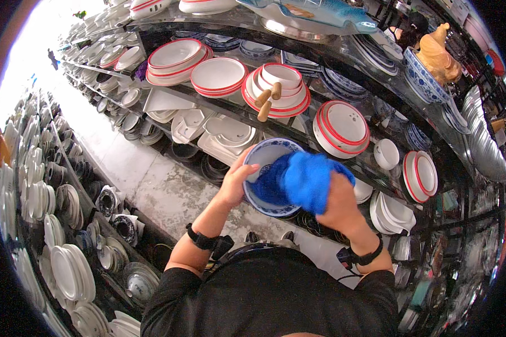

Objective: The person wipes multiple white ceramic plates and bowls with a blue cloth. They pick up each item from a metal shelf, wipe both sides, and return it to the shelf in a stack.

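Observation:
My left hand holds a deep blue-and-white patterned bowl by its left side, thumb over the rim. The bowl is tilted so that its white inside faces me. A bright blue cloth is bunched in my right hand, at the bowl's right side, and part of it hangs into the bowl. Both the cloth and my right hand look slightly blurred. The fingertips of my right hand are partly hidden by the cloth. Just beyond the bowl, red-rimmed white bowls stand stacked on the shelf.
Black shelves ahead hold stacked plates, white dishes and wooden-handled pieces. A patterned bowl with a tan chicken-shaped figure stands at the upper right. More crockery fills the shelves at left, across a narrow aisle floor. A person's head shows at the upper right.

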`<state>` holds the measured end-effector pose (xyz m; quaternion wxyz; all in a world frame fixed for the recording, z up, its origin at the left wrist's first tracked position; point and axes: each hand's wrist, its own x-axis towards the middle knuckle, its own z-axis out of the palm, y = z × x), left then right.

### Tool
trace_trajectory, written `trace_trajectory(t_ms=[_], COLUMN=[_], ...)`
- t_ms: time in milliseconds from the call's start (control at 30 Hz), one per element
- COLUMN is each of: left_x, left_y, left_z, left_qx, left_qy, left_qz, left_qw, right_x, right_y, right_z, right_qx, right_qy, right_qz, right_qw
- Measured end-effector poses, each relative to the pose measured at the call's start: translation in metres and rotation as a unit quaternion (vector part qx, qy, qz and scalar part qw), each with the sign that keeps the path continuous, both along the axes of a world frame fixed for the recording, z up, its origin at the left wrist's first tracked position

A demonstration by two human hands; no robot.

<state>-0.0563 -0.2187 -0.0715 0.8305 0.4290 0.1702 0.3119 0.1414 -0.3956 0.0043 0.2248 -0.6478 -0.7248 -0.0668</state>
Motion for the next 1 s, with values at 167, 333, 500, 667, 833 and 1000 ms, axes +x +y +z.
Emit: trace_trajectory(t_ms=[167,333,500,667,833,1000], left_x=[-0.012,-0.004,0.016,0.018,0.028,0.039], left_y=[-0.005,-0.016,-0.035,-0.029,-0.041,-0.051], left_z=[0.016,-0.002,-0.006,-0.016,-0.009,0.010], left_qx=[-0.038,-0.163,-0.198,0.078,0.128,0.089], left_qy=[-0.076,-0.055,-0.035,0.117,0.119,0.117], left_qz=[-0.064,-0.037,0.012,-0.002,0.077,0.005], left_qw=[0.994,0.984,0.980,0.990,0.982,0.989], right_x=[0.028,-0.027,-0.027,-0.013,-0.012,-0.009], right_y=[-0.020,-0.019,-0.014,-0.020,-0.029,-0.044], right_z=[-0.058,-0.068,-0.080,-0.051,-0.061,-0.075], right_qx=[0.172,0.009,0.033,-0.080,-0.064,0.003], right_qy=[0.130,0.608,0.354,0.532,0.440,0.317], right_qz=[-0.043,0.150,0.162,0.151,0.116,0.122], right_qw=[0.976,0.780,0.920,0.830,0.888,0.941])
